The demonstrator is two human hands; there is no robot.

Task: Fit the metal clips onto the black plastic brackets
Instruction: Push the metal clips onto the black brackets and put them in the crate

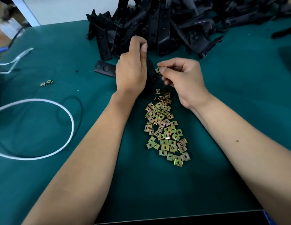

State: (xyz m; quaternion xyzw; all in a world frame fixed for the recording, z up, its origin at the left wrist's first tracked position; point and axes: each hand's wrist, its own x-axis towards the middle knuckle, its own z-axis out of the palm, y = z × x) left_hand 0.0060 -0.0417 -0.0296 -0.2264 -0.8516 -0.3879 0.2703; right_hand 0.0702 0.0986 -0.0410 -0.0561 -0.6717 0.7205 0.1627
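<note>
My left hand (131, 65) grips a black plastic bracket (152, 73) above the green mat, with most of the bracket hidden behind the hand. My right hand (182, 77) pinches a small yellow metal clip (157, 70) between thumb and forefinger, right at the bracket's edge. Several loose metal clips (165, 127) lie in a long heap on the mat between my forearms. A large pile of black brackets (166, 21) fills the back of the table.
One bracket (104, 69) lies flat left of my left hand. Two stray clips (46, 83) sit at the left. A white cable (44, 127) loops over the green mat (239, 111) at the left. The table's front edge (174, 215) runs below.
</note>
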